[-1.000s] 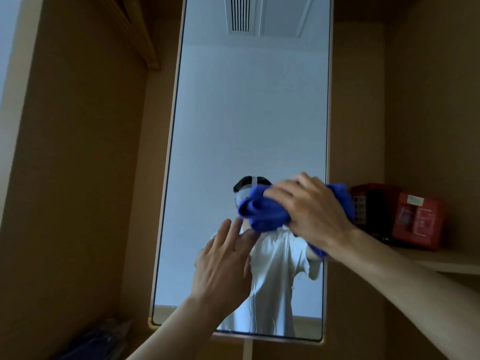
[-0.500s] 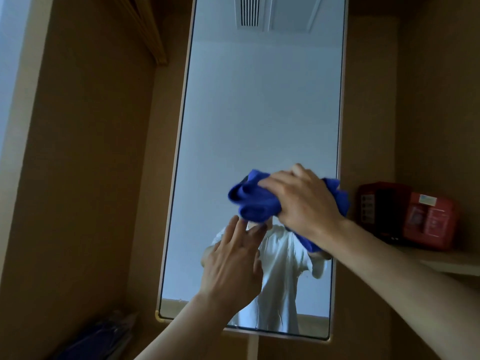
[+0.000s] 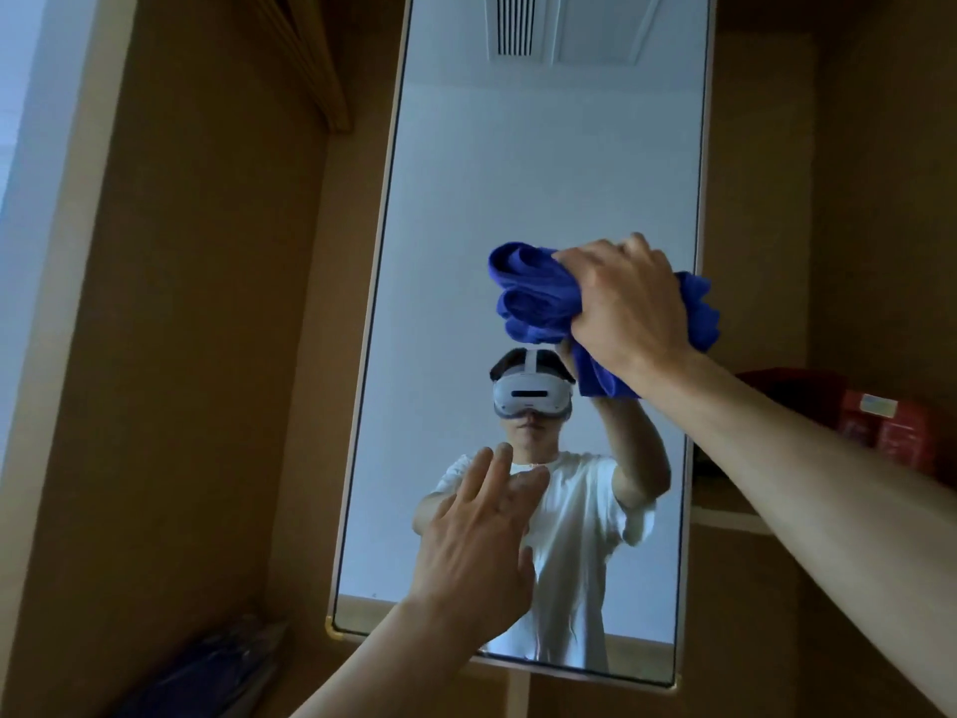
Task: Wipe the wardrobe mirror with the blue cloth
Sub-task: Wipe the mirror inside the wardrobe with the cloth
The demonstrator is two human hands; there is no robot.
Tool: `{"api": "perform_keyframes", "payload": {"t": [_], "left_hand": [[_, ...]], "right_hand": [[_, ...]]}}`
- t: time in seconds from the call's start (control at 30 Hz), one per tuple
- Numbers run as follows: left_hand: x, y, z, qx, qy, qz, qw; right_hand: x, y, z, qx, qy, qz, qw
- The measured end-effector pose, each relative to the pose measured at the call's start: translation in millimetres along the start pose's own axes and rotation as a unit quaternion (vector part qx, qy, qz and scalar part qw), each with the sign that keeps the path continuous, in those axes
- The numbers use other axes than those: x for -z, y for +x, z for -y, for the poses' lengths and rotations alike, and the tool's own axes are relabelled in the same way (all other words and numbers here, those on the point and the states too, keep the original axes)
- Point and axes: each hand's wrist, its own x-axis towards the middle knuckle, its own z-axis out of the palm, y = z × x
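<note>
- Mirror (image 3: 544, 173) in the wardrobe, head view: the blue cloth (image 3: 533, 298) has gone up the glass since a second ago. It now sits at about mid-height on the right side, with one bunch lapping over the right edge of the frame.
- The right hand (image 3: 626, 303) grips the cloth as a bunched wad, its fingers (image 3: 595, 261) curled over the top, and presses it to the glass. The grip looks the same as before, only higher.
- Below the cloth, the reflected headset (image 3: 531, 396), which the wad covered a second ago, is now in plain sight. The stroke is therefore running upward over the middle of the glass.
- The left hand (image 3: 476, 551) holds nothing. Its fingers are straight and spread, low on the mirror, much where they were before. Whether the palm touches the glass I cannot tell.
- For the task, this means wiping is under way. The middle right has likely been passed over, while the top half and the left strip are well apart from the cloth and probably remain to be done.
- On the right, a red box (image 3: 901, 432) stands on a shelf (image 3: 725, 515) near the frame. The cloth is above it now.
- At the bottom left, a dark blue bundle (image 3: 217, 665) lies inside the wardrobe, apart from both hands.
</note>
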Motion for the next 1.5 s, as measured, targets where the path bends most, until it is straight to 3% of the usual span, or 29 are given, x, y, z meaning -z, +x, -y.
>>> {"api": "perform_keyframes", "payload": {"t": [0.13,0.33,0.47,0.57,0.73,0.97,1.2,1.5], "left_hand": [[-1.3,-0.2,-0.6,0.01,0.004,0.003,1.0],[-8.6,-1.0,-2.3,0.017,-0.012,-0.006,1.0],[-12.2,-3.9,-4.7,0.024,-0.011,0.002,1.0],[-12.3,-4.7,-4.4,0.029,-0.009,0.019,0.999],[-12.4,-5.1,-6.2,0.031,-0.008,0.042,0.999],[-17.5,-6.1,-7.3,0.039,-0.034,0.03,0.998],[-20.6,-23.8,2.5,0.013,-0.118,-0.038,0.992],[-24.7,-22.4,-0.6,0.028,-0.054,-0.003,0.998]], "right_hand": [[-8.0,-15.9,16.4,0.03,-0.016,0.007,0.999],[-15.3,-77.0,38.6,0.18,-0.005,0.103,0.978],[-9.6,-76.4,37.2,0.205,-0.003,0.132,0.97],[-1.6,-42.0,27.8,0.181,-0.03,0.109,0.977],[8.0,16.5,15.0,0.032,-0.03,0.036,0.998],[-7.9,-43.6,35.4,0.118,0.016,0.093,0.989],[-9.9,-85.9,31.3,0.181,0.06,0.139,0.972],[16.9,-49.5,-23.8,0.06,0.056,0.077,0.994]]}}
